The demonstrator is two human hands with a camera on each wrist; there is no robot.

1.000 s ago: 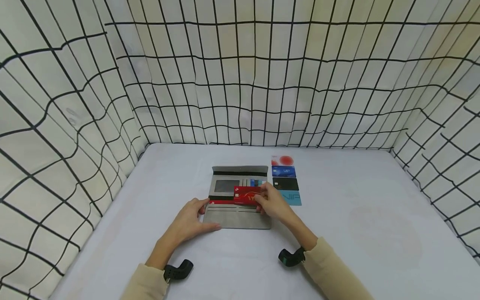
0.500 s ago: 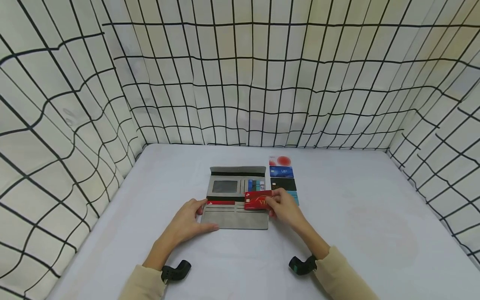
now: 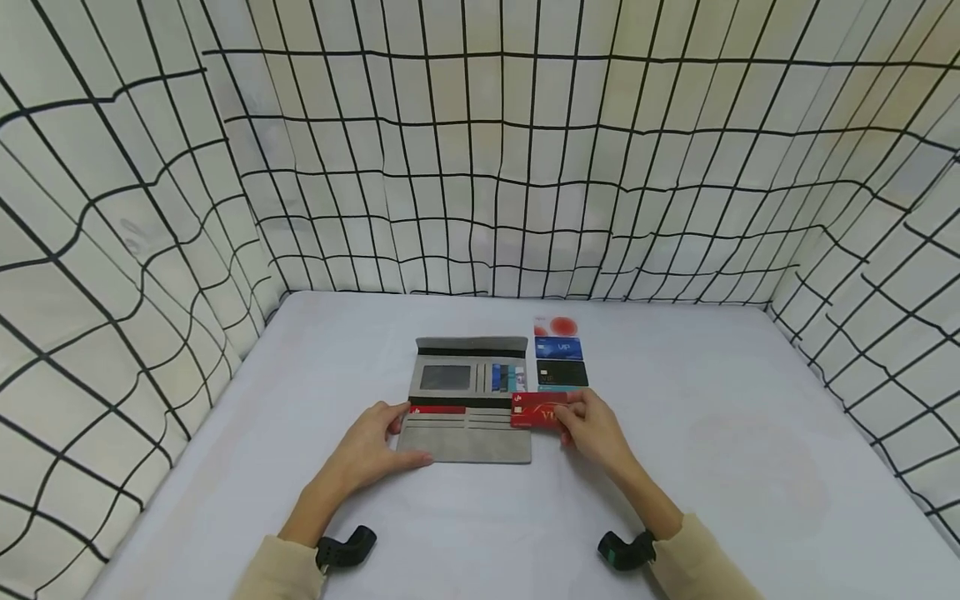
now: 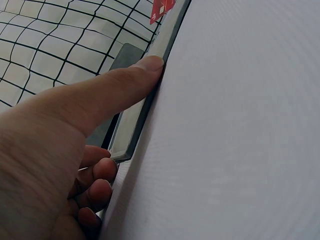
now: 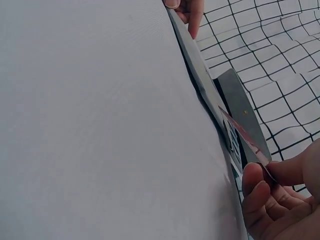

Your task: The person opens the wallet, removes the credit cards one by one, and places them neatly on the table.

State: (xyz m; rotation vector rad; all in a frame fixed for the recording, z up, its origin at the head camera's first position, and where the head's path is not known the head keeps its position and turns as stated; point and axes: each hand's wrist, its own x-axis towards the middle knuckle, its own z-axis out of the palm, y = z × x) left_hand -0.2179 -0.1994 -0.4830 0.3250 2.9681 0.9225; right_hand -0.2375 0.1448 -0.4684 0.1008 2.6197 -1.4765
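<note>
A grey wallet [image 3: 498, 450] lies unfolded on the white table, with a red card [image 3: 438, 409] showing in a left slot and several colourful cards [image 3: 507, 377] in its upper right slots. My left hand [image 3: 369, 446] holds the wallet's near left corner, the thumb [image 4: 142, 67] along the front edge and the other fingers curled at the left side. Between thumb and fingers my right hand [image 3: 596, 429] pinches another red card [image 3: 531, 410] by its right end. That card overlaps the wallet's right edge in the head view and appears nearly edge-on in the right wrist view.
To the right of the wallet, a column of cards lies on the table [image 3: 712, 467]: a white-and-red card [image 3: 557, 326], a blue card [image 3: 558, 347], a black card [image 3: 561, 372] and a partly hidden light-blue card [image 3: 553, 388]. Black netting [image 3: 497, 177] stands around the back and sides.
My right hand has moved right and slightly toward me with the red card, from over the wallet's middle to its right edge. The left hand keeps its place on the wallet.
</note>
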